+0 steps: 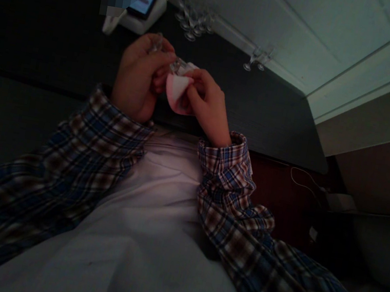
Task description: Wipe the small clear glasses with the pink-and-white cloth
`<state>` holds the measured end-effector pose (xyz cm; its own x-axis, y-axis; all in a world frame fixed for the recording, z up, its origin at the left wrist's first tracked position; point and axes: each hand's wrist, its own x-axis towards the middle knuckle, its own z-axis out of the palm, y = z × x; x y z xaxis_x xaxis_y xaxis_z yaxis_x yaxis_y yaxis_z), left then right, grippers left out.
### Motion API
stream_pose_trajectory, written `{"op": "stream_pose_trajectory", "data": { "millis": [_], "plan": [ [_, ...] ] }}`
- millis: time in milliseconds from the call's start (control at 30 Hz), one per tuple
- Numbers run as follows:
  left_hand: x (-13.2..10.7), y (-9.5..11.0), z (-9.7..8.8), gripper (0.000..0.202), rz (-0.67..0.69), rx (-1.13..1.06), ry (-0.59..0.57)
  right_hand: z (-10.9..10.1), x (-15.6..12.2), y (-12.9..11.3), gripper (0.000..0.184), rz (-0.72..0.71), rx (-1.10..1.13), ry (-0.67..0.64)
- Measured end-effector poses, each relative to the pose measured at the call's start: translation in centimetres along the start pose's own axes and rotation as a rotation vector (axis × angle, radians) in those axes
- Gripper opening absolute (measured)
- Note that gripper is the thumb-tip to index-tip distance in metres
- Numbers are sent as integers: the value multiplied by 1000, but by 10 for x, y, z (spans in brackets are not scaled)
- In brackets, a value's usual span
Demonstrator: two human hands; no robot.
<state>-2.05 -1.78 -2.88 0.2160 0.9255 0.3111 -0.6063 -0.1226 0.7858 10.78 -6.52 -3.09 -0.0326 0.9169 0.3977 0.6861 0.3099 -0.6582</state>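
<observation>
My left hand [137, 77] is curled round a small clear glass [175, 65] held just above the near edge of the dark table [260, 107]. My right hand [206, 106] pinches a pink-white cloth pad [176, 91] against the glass. Both hands meet in front of my chest, and the fingers hide most of the glass. Plaid sleeves cover both forearms.
Several small clear glasses [194, 20] stand in a cluster at the far side of the table, two more [256, 62] farther right by the pale wall. A white stand with a lit phone [142, 12] sits at the back left. Cables [307, 183] hang at the right.
</observation>
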Motion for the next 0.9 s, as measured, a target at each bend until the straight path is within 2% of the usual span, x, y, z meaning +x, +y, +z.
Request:
{"op": "stream_pose_trajectory", "data": {
  "millis": [500, 667, 800, 900],
  "plan": [
    [0, 1, 2, 13, -18, -24, 29, 0, 0, 0, 13, -13, 27, 15],
    [0, 2, 2, 11, -18, -14, 32, 1, 0, 1, 20, 49, 5, -15],
    [0, 2, 1, 10, -16, -19, 22, 1, 0, 0, 17, -10, 28, 4],
    [0, 2, 2, 11, -16, -11, 15, 0, 0, 0, 16, 3, 14, -8]
  ]
}}
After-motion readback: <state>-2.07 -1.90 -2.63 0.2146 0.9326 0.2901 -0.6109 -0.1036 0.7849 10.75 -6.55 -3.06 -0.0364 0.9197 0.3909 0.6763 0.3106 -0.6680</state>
